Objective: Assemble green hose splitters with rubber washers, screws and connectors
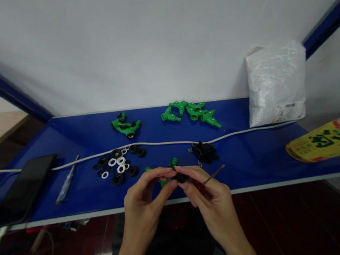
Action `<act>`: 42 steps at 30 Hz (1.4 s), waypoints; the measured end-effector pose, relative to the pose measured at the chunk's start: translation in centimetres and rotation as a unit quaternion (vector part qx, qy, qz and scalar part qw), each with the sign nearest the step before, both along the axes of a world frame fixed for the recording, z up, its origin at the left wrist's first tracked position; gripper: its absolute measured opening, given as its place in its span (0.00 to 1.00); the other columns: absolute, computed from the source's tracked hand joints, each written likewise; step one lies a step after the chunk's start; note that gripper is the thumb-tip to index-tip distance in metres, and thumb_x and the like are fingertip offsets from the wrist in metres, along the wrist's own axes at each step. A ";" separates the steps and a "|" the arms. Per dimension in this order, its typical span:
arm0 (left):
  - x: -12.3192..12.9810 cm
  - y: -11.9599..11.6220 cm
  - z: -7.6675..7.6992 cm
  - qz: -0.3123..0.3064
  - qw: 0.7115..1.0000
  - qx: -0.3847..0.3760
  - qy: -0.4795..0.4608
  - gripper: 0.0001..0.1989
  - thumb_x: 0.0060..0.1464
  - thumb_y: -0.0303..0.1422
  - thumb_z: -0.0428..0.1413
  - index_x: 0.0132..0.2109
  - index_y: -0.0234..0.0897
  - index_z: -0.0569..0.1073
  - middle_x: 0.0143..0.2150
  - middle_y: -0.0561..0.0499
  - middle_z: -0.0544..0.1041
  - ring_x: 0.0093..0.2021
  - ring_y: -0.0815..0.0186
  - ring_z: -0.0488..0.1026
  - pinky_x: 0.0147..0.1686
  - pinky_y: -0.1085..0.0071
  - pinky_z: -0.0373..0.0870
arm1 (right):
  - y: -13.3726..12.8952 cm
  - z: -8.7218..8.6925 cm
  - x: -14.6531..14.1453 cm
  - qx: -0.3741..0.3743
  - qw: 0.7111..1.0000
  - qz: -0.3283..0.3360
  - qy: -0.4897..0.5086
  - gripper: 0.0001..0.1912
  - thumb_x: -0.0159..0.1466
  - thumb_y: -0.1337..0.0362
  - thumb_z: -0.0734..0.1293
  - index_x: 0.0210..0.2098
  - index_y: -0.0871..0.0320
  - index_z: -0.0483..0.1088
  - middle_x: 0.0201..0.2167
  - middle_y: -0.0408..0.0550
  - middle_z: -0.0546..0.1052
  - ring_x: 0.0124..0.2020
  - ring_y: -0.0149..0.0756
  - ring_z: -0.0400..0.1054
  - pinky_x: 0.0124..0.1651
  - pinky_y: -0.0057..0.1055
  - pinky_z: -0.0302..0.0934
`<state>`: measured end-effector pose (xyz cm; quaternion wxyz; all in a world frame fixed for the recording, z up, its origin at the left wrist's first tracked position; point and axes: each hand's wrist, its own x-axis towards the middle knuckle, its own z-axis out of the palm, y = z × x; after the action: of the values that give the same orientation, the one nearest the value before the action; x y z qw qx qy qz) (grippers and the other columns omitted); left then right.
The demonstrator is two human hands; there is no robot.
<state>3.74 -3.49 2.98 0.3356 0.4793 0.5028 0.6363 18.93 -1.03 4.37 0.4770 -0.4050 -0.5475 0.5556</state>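
My left hand and my right hand meet at the front edge of the blue table, fingertips pinched on a small black part between them. A screwdriver with a dark red handle is also held in my right hand, its shaft pointing up and right. Just behind my fingers lies a green fitting, partly covered by them. Black rings and white rings are spread left of my hands. A pile of small black parts with some screws lies behind my right hand.
Green fittings stand at the back left and back centre. A white cable crosses the table. On the left are a phone and a clear-handled screwdriver; on the right, a white plastic package and a yellow container.
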 end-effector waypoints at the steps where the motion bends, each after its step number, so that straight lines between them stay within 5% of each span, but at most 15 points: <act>1: -0.1 0.0 0.0 0.002 1.000 0.002 0.007 0.12 0.54 0.24 0.68 0.44 0.44 0.83 0.40 0.55 0.85 0.39 0.70 0.81 0.43 0.80 0.79 | 0.0 0.0 0.0 0.002 1.000 0.001 -0.006 0.11 0.66 0.58 0.71 0.47 0.40 0.82 0.40 0.42 0.79 0.23 0.25 0.59 0.26 0.25 0.57; 11: 0.1 -2.6 -2.1 0.058 0.963 0.090 0.246 0.15 0.58 0.21 0.64 0.49 0.44 0.80 0.42 0.50 0.85 0.41 0.64 0.82 0.44 0.70 0.81 | -0.7 -1.4 0.2 0.024 0.990 -0.009 -0.135 0.12 0.64 0.54 0.73 0.47 0.47 0.82 0.40 0.47 0.81 0.35 0.36 0.73 0.36 0.29 0.69; 15: 0.4 -4.1 -3.2 0.081 0.968 0.078 0.226 0.15 0.58 0.21 0.63 0.49 0.41 0.79 0.41 0.50 0.85 0.39 0.64 0.82 0.41 0.71 0.81 | -0.7 -1.7 0.6 0.018 0.980 0.019 -0.196 0.11 0.63 0.53 0.74 0.43 0.49 0.82 0.33 0.44 0.81 0.29 0.33 0.71 0.34 0.28 0.67; 21: -0.4 -4.1 -3.0 0.102 0.972 0.042 0.210 0.13 0.59 0.23 0.63 0.50 0.40 0.78 0.39 0.52 0.84 0.34 0.68 0.80 0.38 0.74 0.79 | 1.6 0.2 -0.9 0.084 0.962 0.103 -0.237 0.10 0.64 0.54 0.73 0.38 0.53 0.81 0.34 0.46 0.79 0.33 0.35 0.72 0.38 0.29 0.67; 29: -2.3 -2.6 -3.2 0.116 0.970 -0.029 0.212 0.14 0.61 0.32 0.63 0.53 0.42 0.78 0.47 0.48 0.82 0.39 0.63 0.81 0.43 0.67 0.81 | 3.7 0.9 -2.9 0.057 0.946 0.079 -0.309 0.13 0.61 0.54 0.73 0.39 0.55 0.80 0.34 0.47 0.82 0.29 0.36 0.71 0.33 0.31 0.65; 34: -3.1 -1.6 -3.2 0.046 0.975 -0.110 0.188 0.20 0.62 0.33 0.61 0.60 0.44 0.74 0.59 0.46 0.78 0.31 0.68 0.78 0.38 0.67 0.82 | 4.5 1.1 -3.6 0.069 0.924 0.097 -0.364 0.10 0.61 0.57 0.72 0.38 0.54 0.82 0.32 0.46 0.83 0.30 0.39 0.74 0.38 0.34 0.68; 42: -3.1 -0.4 -3.0 0.003 0.979 -0.114 0.166 0.18 0.61 0.29 0.61 0.57 0.43 0.76 0.52 0.49 0.83 0.44 0.61 0.83 0.47 0.64 0.82 | 4.3 2.0 -4.6 0.091 0.910 0.136 -0.382 0.10 0.65 0.62 0.69 0.41 0.52 0.83 0.39 0.49 0.84 0.39 0.43 0.78 0.45 0.37 0.69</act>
<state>0.60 -3.90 -0.01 0.2981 0.5353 0.6223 0.4871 14.38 3.29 6.37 0.1861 -0.4626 -0.7859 0.3657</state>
